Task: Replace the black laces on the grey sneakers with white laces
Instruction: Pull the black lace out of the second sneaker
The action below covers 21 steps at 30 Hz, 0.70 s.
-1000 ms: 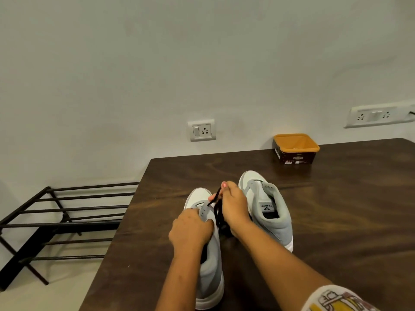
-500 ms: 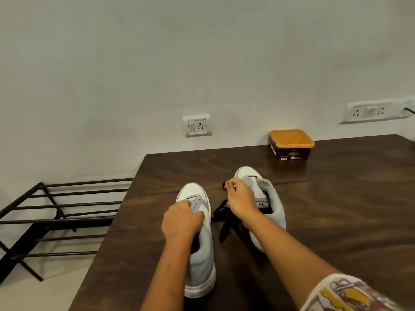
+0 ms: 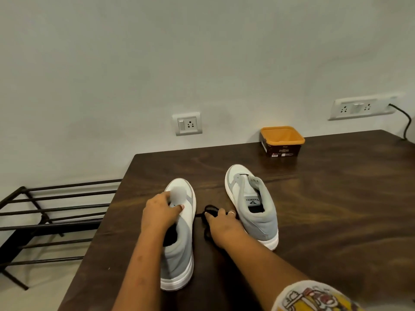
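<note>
A dark brown wooden table stands against a pale wall. An open orange plastic tub with a dark label sits at the table's far edge, well apart from my hands. A black metal bar rack stands on the floor to the left. Two grey-and-white sneakers stand toes away from me, with nothing between them and me but my forearms. My left hand curls over the left grey-and-white sneaker, gripping its blurred tongue. Between the shoes, my right hand has its fingers bent round the bunched black lace on the tabletop, just beside the right grey-and-white sneaker.
</note>
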Each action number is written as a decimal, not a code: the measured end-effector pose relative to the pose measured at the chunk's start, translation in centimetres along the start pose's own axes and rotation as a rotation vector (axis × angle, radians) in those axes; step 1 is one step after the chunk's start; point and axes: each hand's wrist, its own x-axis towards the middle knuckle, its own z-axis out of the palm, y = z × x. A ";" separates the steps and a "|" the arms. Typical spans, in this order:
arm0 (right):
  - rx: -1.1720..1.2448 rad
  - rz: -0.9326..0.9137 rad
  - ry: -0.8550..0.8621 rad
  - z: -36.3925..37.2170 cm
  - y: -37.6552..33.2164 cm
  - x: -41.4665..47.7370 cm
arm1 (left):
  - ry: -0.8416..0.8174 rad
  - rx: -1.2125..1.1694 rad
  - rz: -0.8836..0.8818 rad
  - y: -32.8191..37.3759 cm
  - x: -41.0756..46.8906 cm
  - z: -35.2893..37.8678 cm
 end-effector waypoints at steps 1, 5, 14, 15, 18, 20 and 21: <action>0.003 -0.005 0.062 0.2 -0.1 0.0 | 0.020 -0.047 0.002 -0.2 0.0 -0.1; 0.066 -0.028 0.122 0.3 -0.8 -0.8 | 0.117 -0.060 0.031 0.0 0.0 -0.7; 1.297 -0.203 -0.003 -4.3 -1.3 -4.3 | 0.040 0.206 0.283 2.9 -5.5 -1.6; 1.465 -0.261 0.004 -5.0 -1.4 -5.0 | 0.077 0.127 0.307 2.9 -6.2 -1.7; 1.791 -0.399 0.089 -7.2 -2.0 -7.3 | 0.239 -0.220 0.403 2.3 -8.2 -2.4; 1.921 -0.456 0.119 -8.2 -2.5 -8.5 | 0.214 -0.451 0.402 2.4 -9.8 -2.3; 1.936 -0.479 0.124 -8.6 -2.7 -9.1 | 0.168 -0.614 0.354 2.9 -10.4 -2.2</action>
